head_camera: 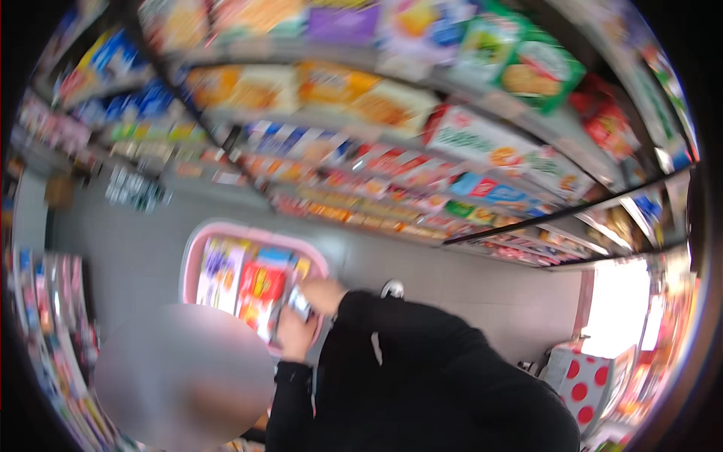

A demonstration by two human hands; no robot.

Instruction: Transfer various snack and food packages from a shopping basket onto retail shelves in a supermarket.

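Observation:
Both my hands are over a pink-rimmed basket [196,251], close to its right side. My left hand [296,333] grips a small phone-like object [300,302] with a bright face. From the other side, my right hand [322,296] holds the same object, its fingers blurred. Packed in the basket are a red package [263,282], purple-and-white packages [219,268] and a blue one [275,257]. Black sleeves cover both my arms.
Shelves of packaged snacks [361,101] run along the top. More stocked shelving [56,316] lines the left. Shrink-wrapped bottles [135,188] stand on the grey floor [135,231]. A red-dotted box [579,384] sits right, near a bright doorway [618,308]. A blurred patch hides the lower left.

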